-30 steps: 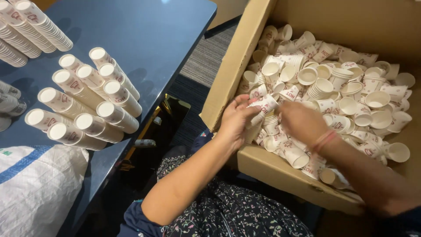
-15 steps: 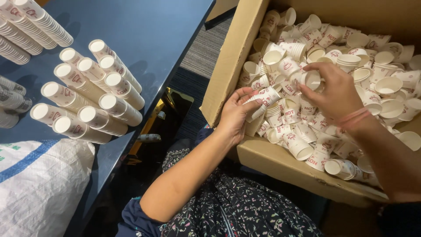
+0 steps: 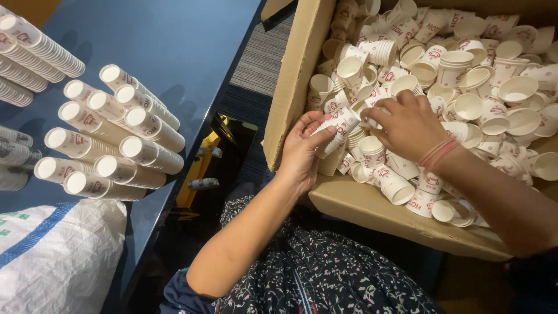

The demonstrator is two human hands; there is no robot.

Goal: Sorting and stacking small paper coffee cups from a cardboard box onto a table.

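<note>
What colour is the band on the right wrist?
Pinkish-red; the band sits just behind the right hand, which reaches among the paper cups. Head view shows it.

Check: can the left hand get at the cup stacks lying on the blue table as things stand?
Probably yes. The left hand holds a short cup stack at the box edge; nothing stands between it and the stacks on the table, though it is occupied.
</note>
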